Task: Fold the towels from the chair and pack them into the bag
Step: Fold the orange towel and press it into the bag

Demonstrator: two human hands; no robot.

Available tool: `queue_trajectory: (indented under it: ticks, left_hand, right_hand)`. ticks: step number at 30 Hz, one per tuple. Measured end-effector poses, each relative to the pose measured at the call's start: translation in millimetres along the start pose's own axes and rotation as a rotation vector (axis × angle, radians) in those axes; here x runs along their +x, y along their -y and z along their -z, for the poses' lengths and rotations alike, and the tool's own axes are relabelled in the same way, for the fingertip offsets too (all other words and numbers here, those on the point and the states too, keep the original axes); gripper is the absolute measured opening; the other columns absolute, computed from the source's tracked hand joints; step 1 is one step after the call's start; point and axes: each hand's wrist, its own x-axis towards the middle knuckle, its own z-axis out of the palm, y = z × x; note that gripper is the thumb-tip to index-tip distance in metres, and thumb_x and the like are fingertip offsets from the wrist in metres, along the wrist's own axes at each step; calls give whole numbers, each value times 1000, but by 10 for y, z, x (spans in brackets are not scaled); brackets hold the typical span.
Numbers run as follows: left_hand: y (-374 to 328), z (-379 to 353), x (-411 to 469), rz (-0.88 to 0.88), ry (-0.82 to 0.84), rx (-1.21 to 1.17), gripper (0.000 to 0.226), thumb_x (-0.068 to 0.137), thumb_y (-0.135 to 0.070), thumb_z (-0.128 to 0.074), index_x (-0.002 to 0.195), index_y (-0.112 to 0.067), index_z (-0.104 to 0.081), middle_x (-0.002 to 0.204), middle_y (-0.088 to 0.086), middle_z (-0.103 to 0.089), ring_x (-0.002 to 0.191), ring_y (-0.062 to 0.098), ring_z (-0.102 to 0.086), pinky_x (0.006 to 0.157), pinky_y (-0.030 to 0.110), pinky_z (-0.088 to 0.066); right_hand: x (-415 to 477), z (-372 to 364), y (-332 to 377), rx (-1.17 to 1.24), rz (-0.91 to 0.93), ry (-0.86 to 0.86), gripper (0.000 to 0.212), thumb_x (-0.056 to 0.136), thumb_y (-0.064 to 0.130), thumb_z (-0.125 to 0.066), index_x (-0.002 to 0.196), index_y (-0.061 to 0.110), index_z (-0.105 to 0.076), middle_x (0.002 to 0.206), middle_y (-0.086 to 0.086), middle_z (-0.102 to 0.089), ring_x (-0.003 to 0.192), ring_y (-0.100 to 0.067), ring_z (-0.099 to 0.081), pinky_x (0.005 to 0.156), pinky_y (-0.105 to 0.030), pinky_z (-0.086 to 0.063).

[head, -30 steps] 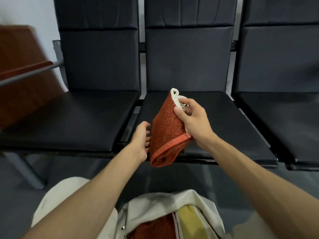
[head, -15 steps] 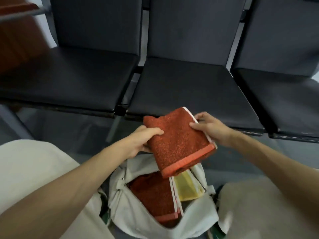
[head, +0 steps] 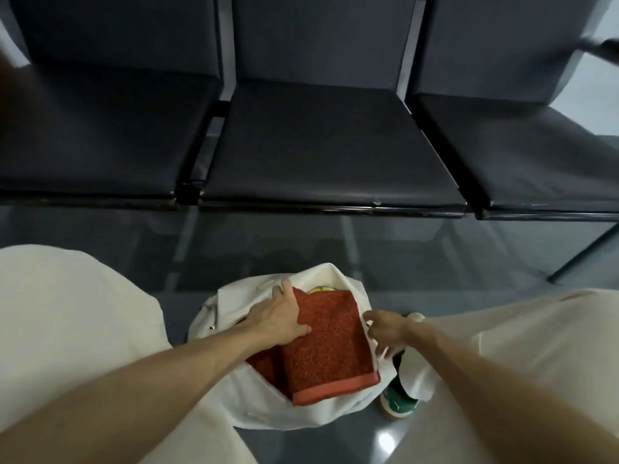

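The folded red towel [head: 331,343] is lying in the white bag's [head: 214,316] mouth on the floor. Left hand [head: 278,318] is pressing flat on its left edge; right hand [head: 385,329] is hovering wide-fingered at the right rim, perhaps touching it.

A lower red towel [head: 264,363] is mostly covered by the folded towel [head: 331,343]. At the folded towel's 12 o'clock, a yellow item [head: 321,289] is shown only as a sliver and cannot be identified. At its 3 o'clock, the right hand [head: 385,329] is blurred; its grasp cannot be determined. A shoe [head: 398,401] is partly hidden by a trouser leg [head: 502,346].
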Motion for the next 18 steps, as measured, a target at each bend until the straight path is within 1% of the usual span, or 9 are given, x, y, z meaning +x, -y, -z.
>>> queue_trajectory:
  ticks: [2, 3, 6, 8, 9, 11, 13, 16, 18]
  left_hand:
    - [-45, -25, -2, -309, -306, 255, 72, 80, -35, -68, 137, -8, -33, 124, 8, -44, 109, 26, -51, 91, 41, -48]
    - [-84, -27, -11, -476, -415, 291, 56, 77, -26, -66, 127, -12, -46, 117, 6, -47, 104, 24, -51, 90, 40, -48]
    - [-195, -99, -140, -785, -342, 342, 24, 80, -23, -55, 102, -19, -62, 118, 2, -51, 111, 23, -45, 100, 40, -40]
    - [-215, -269, -218, -933, -268, 506, 21, 86, -29, -51, 98, -23, -66, 122, 2, -53, 116, 24, -46, 107, 44, -35]
    - [-216, -357, -268, -961, -204, 560, 25, 90, -33, -47, 102, -24, -66, 122, 1, -55, 116, 23, -48, 107, 44, -34]
    - [-174, -514, -317, -881, -41, 517, 42, 94, -50, -40, 122, -24, -58, 129, 0, -53, 121, 22, -47, 108, 43, -32]
    - [-85, -576, -316, -736, 81, 463, 61, 91, -59, -41, 142, -25, -40, 147, -1, -38, 137, 20, -32, 116, 45, -20]
    - [41, -520, -227, -641, 132, 430, 64, 96, -46, -45, 152, -26, -21, 160, -3, -16, 148, 14, -11, 120, 38, -5]
    - [87, -431, -156, -567, 158, 239, 62, 97, -35, -50, 152, -27, -23, 160, -8, -18, 147, 10, -15, 119, 31, -8]
  right_hand:
    - [2, 50, 13, -114, 56, -50, 45, 94, 3, -32, 134, 15, -49, 126, -11, -58, 73, -19, -67, 61, -28, -58]
    - [15, 69, 10, -149, 87, -81, 42, 92, 1, -33, 123, 14, -58, 120, -11, -62, 73, -21, -69, 58, -26, -57]
    - [49, 51, -1, -216, 151, -103, 37, 86, -4, -34, 82, 18, -63, 98, -9, -68, 70, -22, -69, 55, -24, -57]
    - [77, 17, -22, -245, 161, -94, 34, 88, -3, -37, 85, 19, -62, 92, -7, -66, 65, -17, -66, 53, -22, -55]
    - [99, 2, -34, -266, 153, -98, 32, 88, -1, -38, 93, 18, -64, 91, -6, -67, 63, -16, -66, 52, -22, -54]
    - [153, 15, -57, -339, 126, -126, 29, 89, 7, -42, 101, 12, -68, 90, -6, -71, 62, -17, -68, 55, -24, -56]
    - [176, 27, -63, -396, 89, -159, 24, 89, 18, -52, 101, 9, -71, 90, -8, -73, 65, -20, -70, 68, -30, -60]
    - [132, 67, -50, -402, 91, -173, 21, 88, 26, -62, 100, 11, -71, 86, -10, -74, 62, -20, -67, 68, -30, -60]
    - [80, 78, -50, -406, 113, -110, 20, 90, 22, -58, 101, 11, -70, 87, -8, -73, 65, -19, -66, 61, -26, -57]
